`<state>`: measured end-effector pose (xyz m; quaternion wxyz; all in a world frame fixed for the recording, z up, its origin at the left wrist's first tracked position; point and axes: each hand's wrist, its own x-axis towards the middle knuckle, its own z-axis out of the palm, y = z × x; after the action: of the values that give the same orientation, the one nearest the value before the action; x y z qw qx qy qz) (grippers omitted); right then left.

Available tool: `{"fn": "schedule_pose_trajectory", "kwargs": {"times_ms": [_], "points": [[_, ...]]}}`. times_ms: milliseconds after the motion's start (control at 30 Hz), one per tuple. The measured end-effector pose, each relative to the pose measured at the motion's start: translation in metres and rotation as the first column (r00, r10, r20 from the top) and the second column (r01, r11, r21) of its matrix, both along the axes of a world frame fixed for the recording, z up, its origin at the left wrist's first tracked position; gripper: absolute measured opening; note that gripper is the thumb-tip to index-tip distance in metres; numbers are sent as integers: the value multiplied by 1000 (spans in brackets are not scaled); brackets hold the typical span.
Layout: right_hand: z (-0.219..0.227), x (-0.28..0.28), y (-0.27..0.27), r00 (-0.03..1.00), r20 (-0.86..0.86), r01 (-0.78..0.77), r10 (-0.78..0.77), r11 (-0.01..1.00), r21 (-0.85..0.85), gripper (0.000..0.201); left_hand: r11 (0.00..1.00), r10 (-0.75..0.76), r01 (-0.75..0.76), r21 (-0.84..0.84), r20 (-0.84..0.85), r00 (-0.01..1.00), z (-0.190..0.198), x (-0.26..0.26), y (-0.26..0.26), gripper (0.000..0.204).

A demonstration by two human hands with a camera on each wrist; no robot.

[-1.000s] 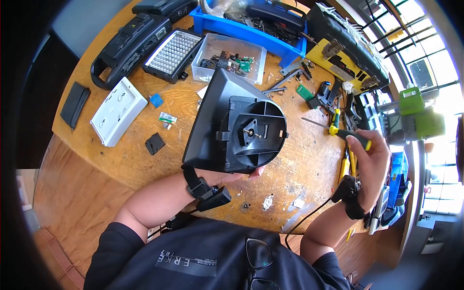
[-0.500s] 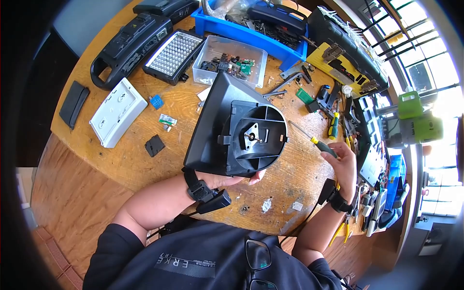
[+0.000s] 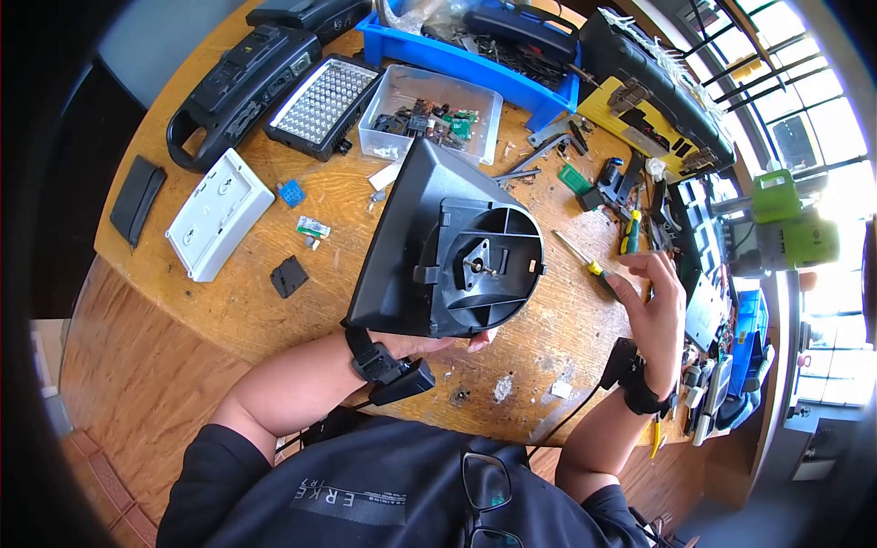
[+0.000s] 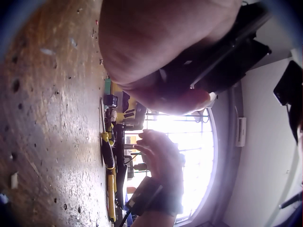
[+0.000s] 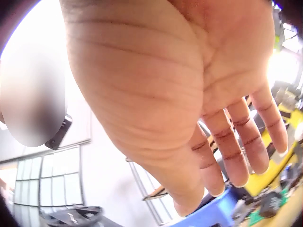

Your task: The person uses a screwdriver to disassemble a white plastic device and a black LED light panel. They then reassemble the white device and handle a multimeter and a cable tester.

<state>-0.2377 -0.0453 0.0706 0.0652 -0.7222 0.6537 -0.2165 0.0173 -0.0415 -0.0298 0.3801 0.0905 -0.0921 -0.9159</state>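
Observation:
My left hand [image 3: 416,344] holds a black tapered plastic housing [image 3: 393,247] from below. The housing's rounded recess faces up, with a small diamond-shaped plate [image 3: 473,263] and a metal post in the middle. Most of the left hand is hidden under it; fingertips show at the lower edge. A screwdriver [image 3: 595,268] with a yellow and dark handle lies on the table, its shaft towards the housing. Just above its handle hovers my right hand [image 3: 656,306], fingers loosely extended. The right wrist view shows that palm [image 5: 227,61] with nothing in it.
A second screwdriver [image 3: 631,233] and pliers lie at the right among tools. Behind the housing stand a clear plastic box [image 3: 384,144] of small parts, a blue bin [image 3: 457,68] and a black-and-yellow case [image 3: 639,119]. A white plastic cover [image 3: 219,215] and LED panel [image 3: 324,105] sit left.
The right hand has come left from the tools, lowered the screwdriver onto the table and let go of it. The left hand and the housing have hardly moved.

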Motion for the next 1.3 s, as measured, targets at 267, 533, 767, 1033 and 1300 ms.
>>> {"fn": "schedule_pose_trajectory", "kwargs": {"times_ms": [267, 533, 767, 1033, 1300], "points": [[42, 86, 9, 879, 149, -450, 452, 892, -50, 16, 965, 126, -89, -248, 138, 982, -10, 4, 0, 68], [32, 98, 8, 874, -23, -484, 485, 875, 27, 18, 818, 339, 33, -574, 527, 779, 1, 12, 0, 60], [26, 102, 7, 845, -52, -533, 533, 846, -5, 17, 610, 602, 36, -791, 493, 628, -3, 14, 5, 53], [29, 104, 6, 853, 2, -522, 522, 852, 32, 9, 741, 428, 69, -669, 549, 718, -14, 14, 8, 55], [30, 101, 7, 839, 8, -542, 543, 838, -58, 14, 973, 96, -55, -225, 176, 980, -26, 5, 5, 52]]}}
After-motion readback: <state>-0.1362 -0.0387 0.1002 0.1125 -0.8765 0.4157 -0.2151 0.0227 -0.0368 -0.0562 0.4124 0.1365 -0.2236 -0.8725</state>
